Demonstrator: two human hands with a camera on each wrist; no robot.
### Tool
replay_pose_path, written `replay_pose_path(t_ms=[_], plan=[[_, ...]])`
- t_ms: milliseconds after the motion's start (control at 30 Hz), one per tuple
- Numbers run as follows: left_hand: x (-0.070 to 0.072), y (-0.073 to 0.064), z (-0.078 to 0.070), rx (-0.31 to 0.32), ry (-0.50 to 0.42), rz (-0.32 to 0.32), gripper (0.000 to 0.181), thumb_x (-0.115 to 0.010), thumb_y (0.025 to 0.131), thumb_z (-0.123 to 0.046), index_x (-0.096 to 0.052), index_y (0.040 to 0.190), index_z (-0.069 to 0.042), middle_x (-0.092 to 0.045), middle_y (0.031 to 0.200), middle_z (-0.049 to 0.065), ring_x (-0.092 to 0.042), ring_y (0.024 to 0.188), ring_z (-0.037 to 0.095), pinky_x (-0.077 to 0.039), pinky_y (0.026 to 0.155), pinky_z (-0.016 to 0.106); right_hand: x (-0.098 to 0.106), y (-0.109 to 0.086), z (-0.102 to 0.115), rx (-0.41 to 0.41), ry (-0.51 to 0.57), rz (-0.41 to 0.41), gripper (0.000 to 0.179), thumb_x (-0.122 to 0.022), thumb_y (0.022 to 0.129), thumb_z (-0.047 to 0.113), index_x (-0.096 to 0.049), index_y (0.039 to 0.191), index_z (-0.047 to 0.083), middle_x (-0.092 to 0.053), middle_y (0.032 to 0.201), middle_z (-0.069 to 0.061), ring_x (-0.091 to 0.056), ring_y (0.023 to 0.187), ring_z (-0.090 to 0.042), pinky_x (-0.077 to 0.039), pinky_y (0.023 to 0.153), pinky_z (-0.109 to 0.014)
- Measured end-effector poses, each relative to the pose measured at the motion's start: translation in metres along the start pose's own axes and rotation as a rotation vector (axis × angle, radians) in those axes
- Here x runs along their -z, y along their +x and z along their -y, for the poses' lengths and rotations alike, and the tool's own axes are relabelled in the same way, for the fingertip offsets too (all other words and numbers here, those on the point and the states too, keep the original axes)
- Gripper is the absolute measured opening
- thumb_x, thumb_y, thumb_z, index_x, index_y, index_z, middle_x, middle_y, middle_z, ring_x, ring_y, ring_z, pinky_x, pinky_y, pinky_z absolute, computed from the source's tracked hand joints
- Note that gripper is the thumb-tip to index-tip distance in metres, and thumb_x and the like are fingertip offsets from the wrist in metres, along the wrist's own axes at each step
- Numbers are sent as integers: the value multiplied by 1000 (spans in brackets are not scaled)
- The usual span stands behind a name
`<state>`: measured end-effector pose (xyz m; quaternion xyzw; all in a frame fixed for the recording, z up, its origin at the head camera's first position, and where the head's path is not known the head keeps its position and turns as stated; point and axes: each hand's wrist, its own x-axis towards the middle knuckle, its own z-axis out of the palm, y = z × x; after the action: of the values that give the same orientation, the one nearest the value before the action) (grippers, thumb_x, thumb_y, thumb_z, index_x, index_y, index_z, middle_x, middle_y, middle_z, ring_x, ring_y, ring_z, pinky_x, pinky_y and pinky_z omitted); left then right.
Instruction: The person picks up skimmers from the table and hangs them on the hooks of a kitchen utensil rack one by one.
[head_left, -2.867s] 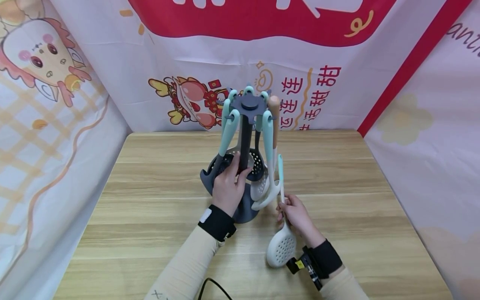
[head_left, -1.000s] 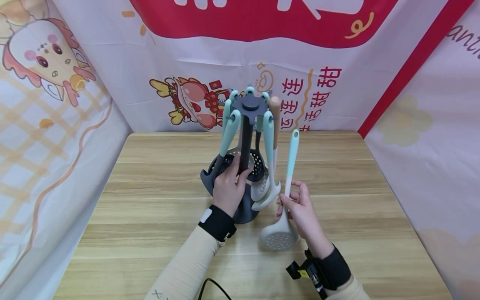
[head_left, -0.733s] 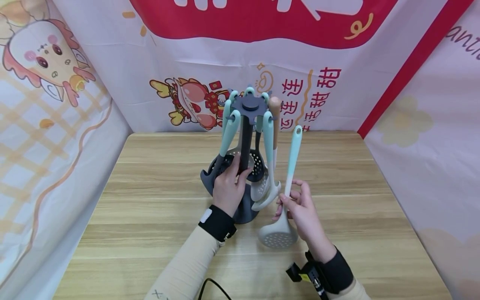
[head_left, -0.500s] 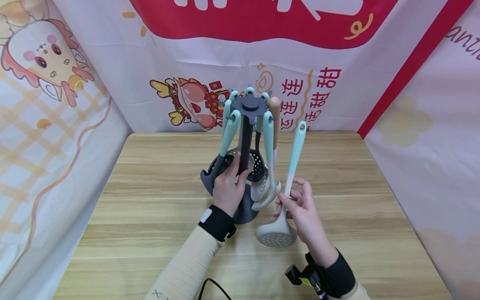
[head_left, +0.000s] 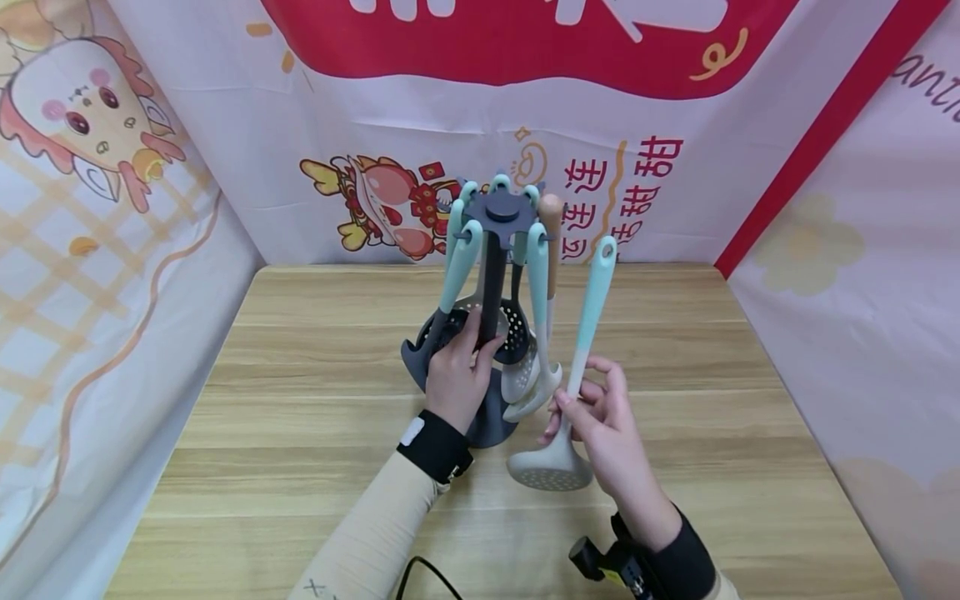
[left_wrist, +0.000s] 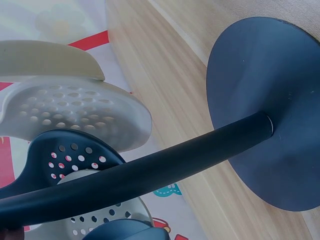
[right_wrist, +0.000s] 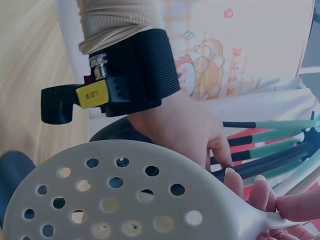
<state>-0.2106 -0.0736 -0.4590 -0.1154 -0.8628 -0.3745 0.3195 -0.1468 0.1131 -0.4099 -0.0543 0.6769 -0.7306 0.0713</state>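
My left hand (head_left: 456, 375) grips the dark grey post (head_left: 491, 279) of a utensil stand. The post and round base (left_wrist: 260, 85) fill much of the left wrist view. Several mint-handled utensils hang from its top hub, including a black slotted one and a pale slotted one (left_wrist: 85, 112). To the right of the stand, my right hand (head_left: 613, 433) pinches the lower handle of a skimmer (head_left: 551, 469). Its mint handle points up and its pale grey head faces down. The holed head (right_wrist: 200, 190) is large in the right wrist view. Some right fingers are hidden behind the handle.
A wooden-handled utensil (head_left: 551, 242) hangs on the right of the hub. The stand is on a wood-grain table (head_left: 300, 400), with a printed cloth backdrop (head_left: 390, 108) behind. A black cable (head_left: 423, 560) loops at the front edge.
The skimmer has swung upright: its handle end has risen and its head has turned downward. My right hand has turned with it. My left hand keeps its place on the post.
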Motion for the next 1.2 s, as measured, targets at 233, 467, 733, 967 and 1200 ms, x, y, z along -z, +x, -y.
replay_pose_path(t_ms=[233,467,733,967,1200], plan=[[1,0,-1,11,4,5,44,-66,96,-19,-55,134,0,-74,99,15,-74,90,28,-62,78,39,-3,-10,8,102,-3,58,39,-48,101,0,-28,132,12,-60,86,-3,-64,65,-14,-62,63,-38],[1,0,-2,13,9,10,44,-66,96,-19,-55,134,0,-74,99,15,-74,90,28,-62,78,38,-11,-21,12,273,37,163,38,-48,101,-4,-35,130,16,-60,88,-3,-63,66,-13,-62,60,-38],[2,0,-3,5,1,15,42,-64,97,-19,-54,134,-1,-74,100,15,-74,91,27,-62,79,38,-26,-24,15,322,-11,208,35,-49,98,-8,-33,129,1,-61,86,1,-64,63,-14,-59,58,-37],[2,0,-3,2,6,11,44,-66,96,-19,-54,134,1,-74,99,15,-74,90,27,-62,77,38,-33,-23,16,322,-17,237,35,-49,99,-7,-30,128,-3,-61,87,0,-64,64,-13,-59,59,-35],[2,0,-2,-11,9,4,45,-67,95,-16,-54,134,1,-73,100,15,-74,89,27,-61,77,39,-35,-23,18,283,-39,258,34,-50,100,-4,-31,128,-2,-58,86,-22,-64,65,-12,-60,62,-36]])
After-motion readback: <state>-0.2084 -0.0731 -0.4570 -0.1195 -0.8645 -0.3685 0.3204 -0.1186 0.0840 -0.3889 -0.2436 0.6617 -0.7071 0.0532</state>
